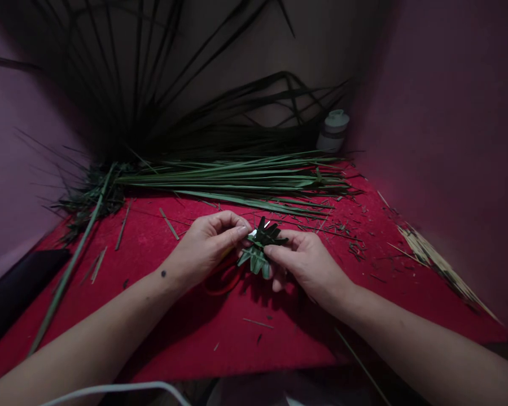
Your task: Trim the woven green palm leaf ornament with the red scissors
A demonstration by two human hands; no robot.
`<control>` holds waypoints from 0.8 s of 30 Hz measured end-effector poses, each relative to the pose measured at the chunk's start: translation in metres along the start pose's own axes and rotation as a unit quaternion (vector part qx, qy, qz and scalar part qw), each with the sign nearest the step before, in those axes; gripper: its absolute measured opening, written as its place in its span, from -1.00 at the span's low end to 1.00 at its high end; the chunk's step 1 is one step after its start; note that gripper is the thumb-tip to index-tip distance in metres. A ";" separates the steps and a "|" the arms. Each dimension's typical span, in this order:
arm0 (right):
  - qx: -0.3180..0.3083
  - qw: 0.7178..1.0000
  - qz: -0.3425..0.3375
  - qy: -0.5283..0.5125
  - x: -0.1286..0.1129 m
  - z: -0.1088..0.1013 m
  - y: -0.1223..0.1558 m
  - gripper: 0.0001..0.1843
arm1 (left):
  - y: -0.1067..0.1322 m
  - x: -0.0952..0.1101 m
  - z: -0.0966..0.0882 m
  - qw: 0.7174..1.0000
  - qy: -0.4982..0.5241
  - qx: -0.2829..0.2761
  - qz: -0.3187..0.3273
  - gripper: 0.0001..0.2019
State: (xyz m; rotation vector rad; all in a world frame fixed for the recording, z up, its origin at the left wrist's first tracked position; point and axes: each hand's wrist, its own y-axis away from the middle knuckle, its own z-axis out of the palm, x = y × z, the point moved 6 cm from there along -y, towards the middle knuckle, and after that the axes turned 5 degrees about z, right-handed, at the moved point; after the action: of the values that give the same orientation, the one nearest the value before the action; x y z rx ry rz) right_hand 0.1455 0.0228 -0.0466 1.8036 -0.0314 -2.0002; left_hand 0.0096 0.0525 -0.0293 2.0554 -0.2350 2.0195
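Note:
A small star-shaped flower folded from green palm leaf is held up between my two hands, its pointed petals spreading up and down. My right hand grips its right side between thumb and fingers. At its left edge, my left hand is closed in a pinch, thumb against forefinger. A small pale bit shows beside those fingertips, too small to name. Under my left hand lies a red loop, perhaps a scissors handle; the rest of it is hidden by my hand.
Long green palm leaves lie across the back of the red-covered table. A white lidded container stands behind them. Pale thin sticks are bundled at right. A long green stalk and a black object lie at left, with leaf scraps scattered about.

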 end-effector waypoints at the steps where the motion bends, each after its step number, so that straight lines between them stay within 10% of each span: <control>1: -0.001 1.000 -0.004 -0.012 0.000 0.000 -0.001 -0.87 | 0.000 0.000 0.000 1.000 0.000 -0.001 0.002 -0.84; 13: -0.048 0.991 -0.043 -0.119 0.004 0.000 -0.018 -0.77 | -0.005 -0.004 -0.002 0.997 0.081 -0.001 -0.007 -0.84; 18: 0.029 0.988 -0.059 -0.140 -0.007 -0.010 -0.028 -0.78 | -0.004 0.005 -0.011 0.998 0.029 0.050 0.003 -0.78; 24: 0.057 0.984 -0.094 -0.140 -0.021 -0.007 -0.036 -0.77 | 0.003 0.005 0.002 1.000 -0.018 -0.018 0.003 -0.69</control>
State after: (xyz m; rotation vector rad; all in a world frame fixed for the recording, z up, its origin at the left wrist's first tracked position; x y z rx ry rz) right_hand 0.1418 0.0645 -0.0391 1.6291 -0.0667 -2.4197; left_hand 0.0113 0.0496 -0.0246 2.0734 -0.2837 1.9684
